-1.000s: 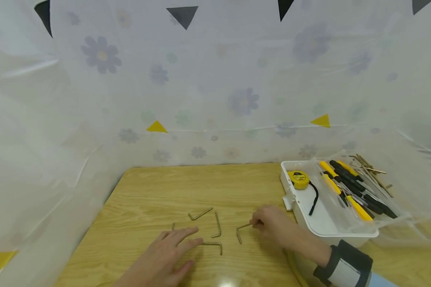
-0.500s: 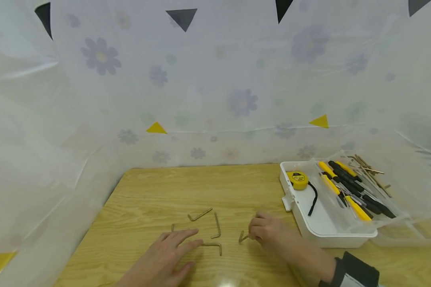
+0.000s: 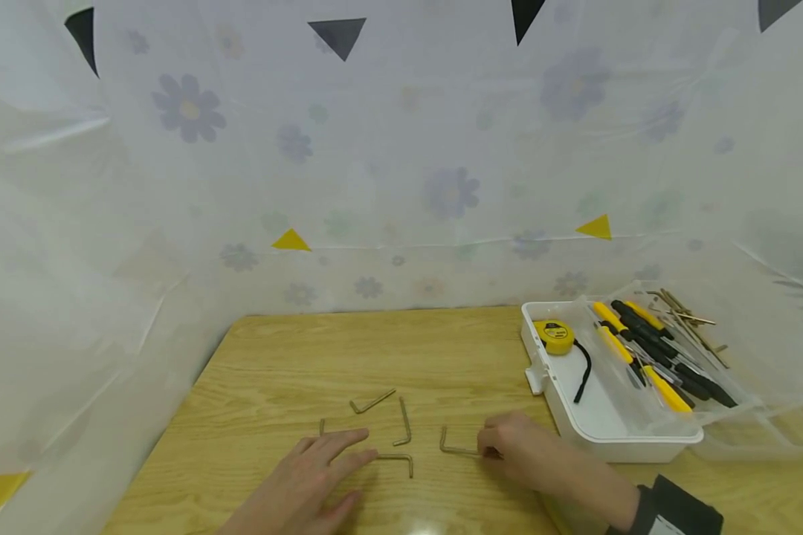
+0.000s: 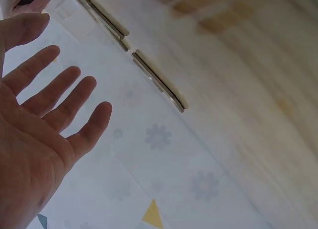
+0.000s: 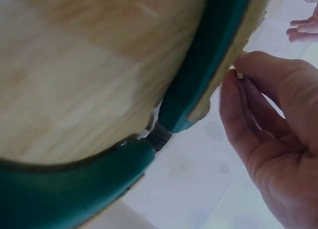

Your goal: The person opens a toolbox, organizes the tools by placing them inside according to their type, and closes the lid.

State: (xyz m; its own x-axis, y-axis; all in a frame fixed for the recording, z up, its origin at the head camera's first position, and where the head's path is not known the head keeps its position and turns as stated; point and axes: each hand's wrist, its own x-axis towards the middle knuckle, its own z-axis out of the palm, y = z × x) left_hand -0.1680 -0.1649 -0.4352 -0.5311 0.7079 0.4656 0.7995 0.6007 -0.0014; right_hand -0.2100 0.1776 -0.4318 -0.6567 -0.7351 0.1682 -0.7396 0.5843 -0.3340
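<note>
My right hand (image 3: pixel 518 449) pinches one end of an L-shaped hex key (image 3: pixel 456 450), low at the tabletop; its short arm points away from me. In the right wrist view the thumb and fingertips (image 5: pixel 243 60) meet around the key's end (image 5: pixel 240 75). My left hand (image 3: pixel 308 483) hovers or rests with fingers spread beside several hex keys. One hex key (image 3: pixel 401 455) lies at its fingertips and another (image 3: pixel 323 426) is partly hidden behind it. Farther off lie a slanted hex key (image 3: pixel 372 402) and an upright-lying one (image 3: pixel 405 421).
A white box (image 3: pixel 598 438) at right holds a yellow tape measure (image 3: pixel 554 336). Its clear lid or tray (image 3: pixel 769 423) carries yellow and black screwdrivers (image 3: pixel 669 388) and more hex keys (image 3: pixel 692 318). A teal-handled tool (image 5: pixel 213 55) lies close to my right wrist.
My right hand has moved slightly toward me and right, turning the pinched hex key until its long arm lies nearly sideways. The left hand stays almost still.
</note>
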